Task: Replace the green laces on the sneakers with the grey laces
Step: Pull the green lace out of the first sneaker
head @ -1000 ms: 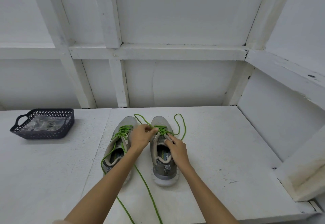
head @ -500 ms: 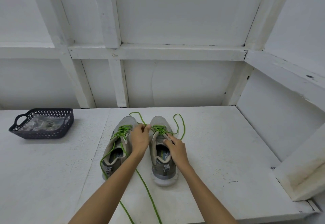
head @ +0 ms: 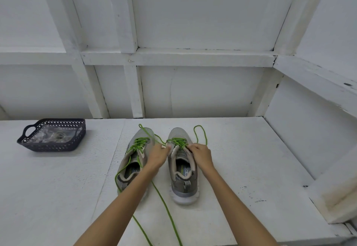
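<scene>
Both hands pinched green lace on right sneaker [head: 182, 160]: left hand [head: 157, 155], right hand [head: 201, 155]. Risk: uneven pulls w/ crossings threaded could snag lace, drag sneaker.

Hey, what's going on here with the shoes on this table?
A person is unlacing a pair of grey sneakers on a white table. Both hands work at the right sneaker: the left hand and the right hand each pinch its green lace near the upper eyelets. The left sneaker is still partly laced in green, with loose ends trailing toward the table's near edge. A dark basket sits off to the left, holding something in clear wrapping.
</scene>
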The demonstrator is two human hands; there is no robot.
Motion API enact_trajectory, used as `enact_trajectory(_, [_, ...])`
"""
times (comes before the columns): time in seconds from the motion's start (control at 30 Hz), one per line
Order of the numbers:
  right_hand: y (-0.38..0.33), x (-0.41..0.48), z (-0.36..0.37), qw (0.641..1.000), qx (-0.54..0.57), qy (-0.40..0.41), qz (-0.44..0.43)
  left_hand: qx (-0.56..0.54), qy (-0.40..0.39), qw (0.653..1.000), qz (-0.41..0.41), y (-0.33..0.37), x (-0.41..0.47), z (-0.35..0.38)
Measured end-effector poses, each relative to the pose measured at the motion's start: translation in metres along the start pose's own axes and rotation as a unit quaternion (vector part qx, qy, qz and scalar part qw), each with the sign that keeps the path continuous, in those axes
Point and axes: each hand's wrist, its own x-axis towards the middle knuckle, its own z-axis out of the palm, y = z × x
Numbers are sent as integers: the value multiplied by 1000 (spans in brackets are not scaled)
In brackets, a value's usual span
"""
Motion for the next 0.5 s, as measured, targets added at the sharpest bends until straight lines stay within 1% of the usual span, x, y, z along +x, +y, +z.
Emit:
enact_trajectory(0.07, [-4,10,-2,999,-47,-20,-17,0,-8,1000,-8,2,-11,9])
enact_trajectory(0.1, [-6,15,-3,997,-64,-28,-22,-20,-23,999,-14,0,-15,14])
enact_trajectory(0.17, [-12,23,-5,995,-86,-38,-25,-58,-48,997,3,-6,-20,19])
enact_trajectory(0.23, [-16,30,-8,992,-109,-54,-27,-34,-66,997,36,-12,-24,21])
enact_trajectory(0.27, [-18,32,-10,990,-123,-62,-29,-4,-67,996,54,-16,-25,24])
enact_trajectory(0.33, [-22,34,-11,986,-147,-75,-30,37,-42,995,88,-20,-26,28])
enact_trajectory(0.4, [-25,35,-10,980,-179,-83,-28,47,-19,993,106,-23,-27,32])
enact_trajectory(0.5, [-33,35,-6,967,-235,-91,-15,53,-13,992,113,-23,-26,33])
